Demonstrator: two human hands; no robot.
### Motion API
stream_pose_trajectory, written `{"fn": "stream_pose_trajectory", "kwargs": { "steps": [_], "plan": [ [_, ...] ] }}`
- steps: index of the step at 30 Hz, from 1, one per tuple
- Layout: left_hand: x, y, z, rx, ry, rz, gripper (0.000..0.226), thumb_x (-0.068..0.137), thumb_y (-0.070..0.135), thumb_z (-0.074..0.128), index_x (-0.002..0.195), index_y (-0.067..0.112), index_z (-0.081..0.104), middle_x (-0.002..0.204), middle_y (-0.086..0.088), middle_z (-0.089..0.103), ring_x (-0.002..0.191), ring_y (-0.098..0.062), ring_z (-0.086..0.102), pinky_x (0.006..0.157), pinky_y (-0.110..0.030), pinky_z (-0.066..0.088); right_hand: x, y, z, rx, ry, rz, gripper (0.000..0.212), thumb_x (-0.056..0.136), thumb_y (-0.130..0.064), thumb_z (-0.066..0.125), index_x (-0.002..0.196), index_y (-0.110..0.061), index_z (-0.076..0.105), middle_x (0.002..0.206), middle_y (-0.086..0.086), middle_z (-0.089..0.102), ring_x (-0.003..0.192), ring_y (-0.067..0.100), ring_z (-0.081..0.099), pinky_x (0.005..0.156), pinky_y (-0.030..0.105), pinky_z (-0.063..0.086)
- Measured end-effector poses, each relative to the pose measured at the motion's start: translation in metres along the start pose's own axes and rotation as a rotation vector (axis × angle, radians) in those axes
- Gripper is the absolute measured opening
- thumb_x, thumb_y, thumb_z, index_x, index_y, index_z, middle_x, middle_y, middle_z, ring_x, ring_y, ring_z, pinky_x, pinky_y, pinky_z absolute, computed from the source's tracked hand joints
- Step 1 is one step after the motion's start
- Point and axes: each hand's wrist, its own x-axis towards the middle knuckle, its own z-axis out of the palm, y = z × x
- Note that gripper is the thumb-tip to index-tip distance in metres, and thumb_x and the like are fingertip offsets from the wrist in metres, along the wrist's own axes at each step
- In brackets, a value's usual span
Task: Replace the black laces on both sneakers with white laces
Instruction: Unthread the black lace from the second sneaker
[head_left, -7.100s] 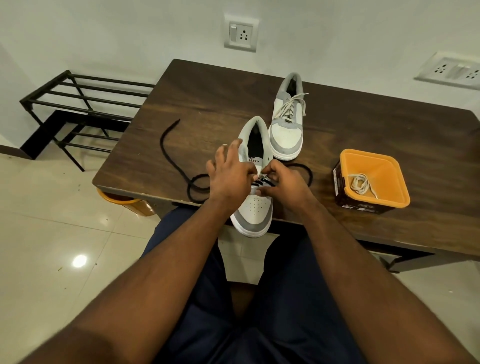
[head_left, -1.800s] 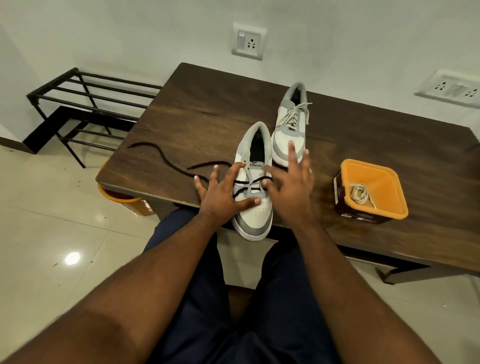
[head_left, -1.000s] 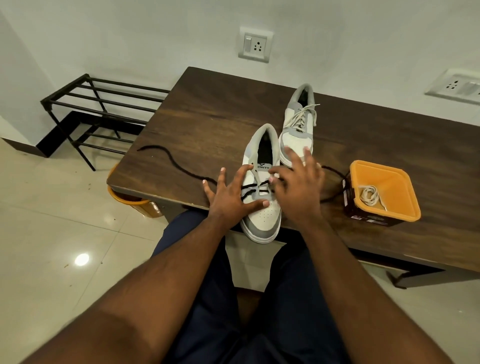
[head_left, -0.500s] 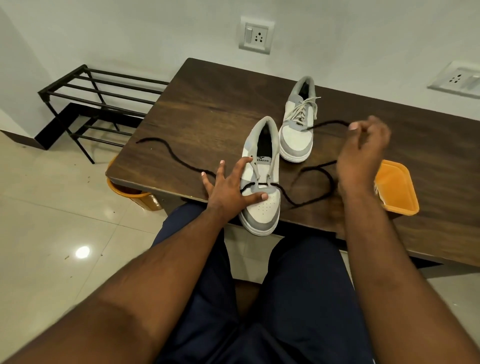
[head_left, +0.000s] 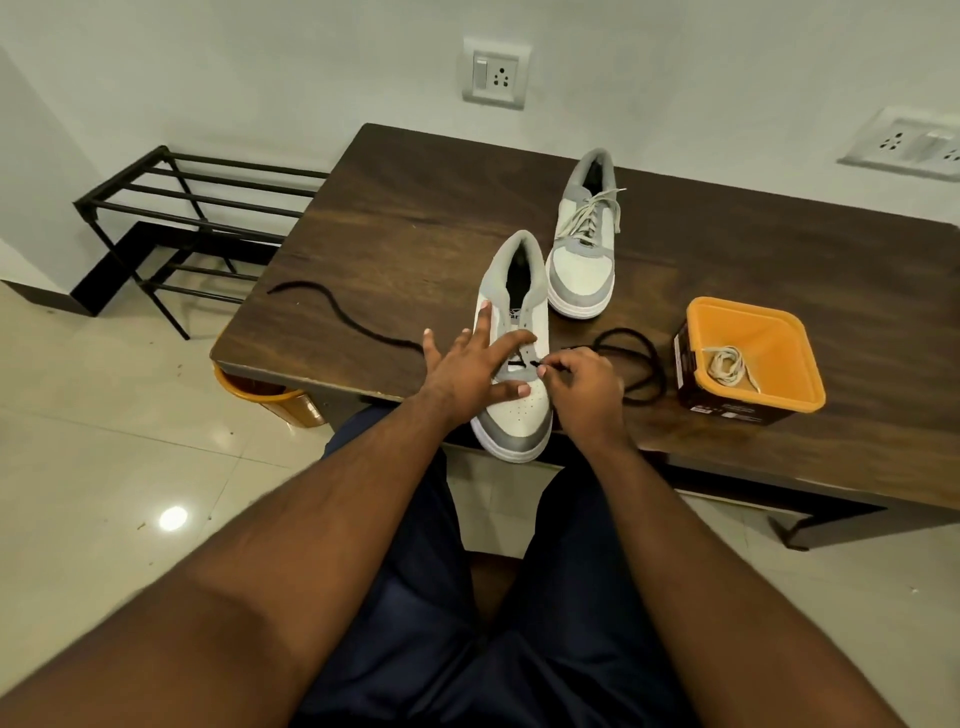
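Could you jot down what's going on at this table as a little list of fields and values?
Near sneaker: at the table front edge, black lace left only in its lowest eyelets
Far sneaker: already in white laces
Left hand: fingers spread, pressing on the near sneaker
Right hand: pinching the black lace at the eyelets
Orange tub: right of the shoes, holds a coiled white lace

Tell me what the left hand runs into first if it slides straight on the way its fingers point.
Left hand already rests on the near sneaker; beyond, probably the far sneaker, though depth is unclear.
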Motion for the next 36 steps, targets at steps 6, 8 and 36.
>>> {"fn": "stream_pose_trajectory", "kwargs": {
  "steps": [6, 8, 36],
  "plan": [
    [-0.002, 0.000, 0.005, -0.072, 0.006, -0.030, 0.058, 0.086, 0.062, 0.056, 0.137, 0.057, 0.027, 0.163, 0.004, -0.012, 0.144, -0.025, 0.027, 0.107, -0.071, -0.006, 0.020, 0.007, -0.032, -0.513, 0.051, -0.373, 0.014, 0.093, -0.026, 0.053, 0.095, -0.017, 0.063, 0.097, 0.004, 0.061, 0.090, 0.027, 0.056, 0.079, 0.041, 0.040],
    [0.000, -0.001, 0.004, -0.063, -0.007, -0.036, 0.059, 0.086, 0.063, 0.055, 0.137, 0.058, 0.025, 0.163, 0.003, -0.012, 0.146, -0.027, 0.022, 0.107, -0.071, -0.006, 0.029, 0.008, -0.042, -0.582, 0.062, -0.436, 0.011, 0.092, -0.025, 0.056, 0.094, -0.017, 0.064, 0.096, 0.005, 0.062, 0.088, 0.028, 0.056, 0.077, 0.041, 0.041],
    [-0.003, -0.001, 0.006, -0.080, -0.033, -0.049, 0.059, 0.087, 0.069, 0.047, 0.138, 0.062, 0.018, 0.162, 0.009, -0.017, 0.149, -0.032, -0.008, 0.107, -0.071, -0.012, 0.070, 0.012, -0.065, -0.803, -0.026, -0.312, 0.027, 0.090, -0.026, 0.053, 0.111, -0.023, 0.069, 0.134, -0.005, 0.055, 0.116, 0.027, 0.045, 0.092, 0.044, 0.032]
  ]
}}
